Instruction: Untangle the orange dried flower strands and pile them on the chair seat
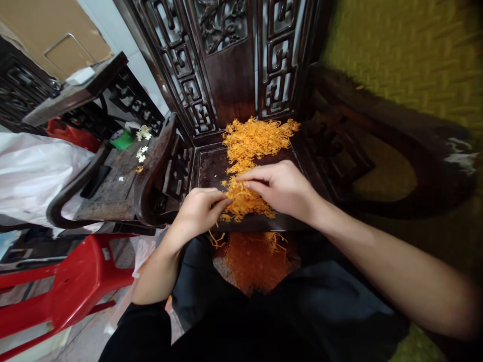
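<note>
A heap of thin orange strands (253,141) lies on the seat of a dark carved wooden chair (211,168). A smaller clump of the orange strands (245,203) sits at the seat's front edge. My left hand (198,211) pinches the left side of that clump with curled fingers. My right hand (281,188) rests on top of it, fingers pointing left and touching the strands. Below the seat edge, between my knees, more orange strands (256,261) are gathered in a bag or container that is partly hidden.
A red plastic stool (64,291) stands at the lower left. A second dark wooden chair (113,183) to the left carries small white flowers (142,133) and a green item (123,140). White plastic sheeting (33,171) lies far left. A yellow-green woven mat (407,55) fills the right.
</note>
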Motion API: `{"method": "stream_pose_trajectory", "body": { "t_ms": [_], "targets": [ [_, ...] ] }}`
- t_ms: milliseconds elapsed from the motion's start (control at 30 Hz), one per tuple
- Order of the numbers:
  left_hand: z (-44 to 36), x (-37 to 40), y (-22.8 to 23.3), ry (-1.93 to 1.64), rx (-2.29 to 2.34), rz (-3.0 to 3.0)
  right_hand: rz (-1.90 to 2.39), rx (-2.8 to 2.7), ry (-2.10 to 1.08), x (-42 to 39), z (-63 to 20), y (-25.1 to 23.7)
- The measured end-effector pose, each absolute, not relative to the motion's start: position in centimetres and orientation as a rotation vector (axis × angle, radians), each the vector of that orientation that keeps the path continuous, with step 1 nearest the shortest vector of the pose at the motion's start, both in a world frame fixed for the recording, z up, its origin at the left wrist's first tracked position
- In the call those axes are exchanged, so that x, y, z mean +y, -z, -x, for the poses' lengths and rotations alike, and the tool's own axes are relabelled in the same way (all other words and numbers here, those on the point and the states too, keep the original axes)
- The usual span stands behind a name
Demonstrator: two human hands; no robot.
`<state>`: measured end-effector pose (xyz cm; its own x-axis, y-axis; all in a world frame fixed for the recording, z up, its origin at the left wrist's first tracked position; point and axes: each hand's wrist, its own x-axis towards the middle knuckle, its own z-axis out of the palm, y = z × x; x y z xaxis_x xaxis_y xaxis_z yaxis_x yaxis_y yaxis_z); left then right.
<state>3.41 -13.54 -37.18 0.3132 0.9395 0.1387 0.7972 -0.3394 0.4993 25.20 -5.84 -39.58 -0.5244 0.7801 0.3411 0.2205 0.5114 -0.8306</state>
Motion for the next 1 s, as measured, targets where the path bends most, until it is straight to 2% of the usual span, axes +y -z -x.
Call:
{"method": "stream_pose_trajectory", "body": {
  "t_ms": [133,267,400,567,800,867,1000],
  "targets": [
    [-3.3,-13.7,36.4,-0.658,1.611,-2.147,0.995,-1.728,-1.108,-4.9,-24.8,39.8],
    [-2.2,-13.8,36.0,-0.699,1.601,-1.870,0.977,-1.407,-1.040,-1.8,-25.5,39.5],
    [-0.7,-13.8,36.9,-0.926,1.571,-1.518,0.978,-1.030,-1.104,1.3,-27.7,39.2],
    [-0.3,-13.3,37.6,-1.145,1.471,-1.244,0.922,-1.163,-1.497,-0.4,-26.8,40.4],
    [-0.5,-13.5,37.5,-1.081,1.419,-1.271,0.800,-1.402,-1.860,-2.9,-24.7,40.5],
    [-0.3,-13.5,37.6,-1.071,1.425,-1.283,0.774,-1.410,-1.875,-3.0,-24.9,40.5],
    [0.5,-13.7,37.7,-1.089,1.424,-1.301,0.862,-1.399,-1.679,-2.7,-25.0,40.7]
  ]
}}
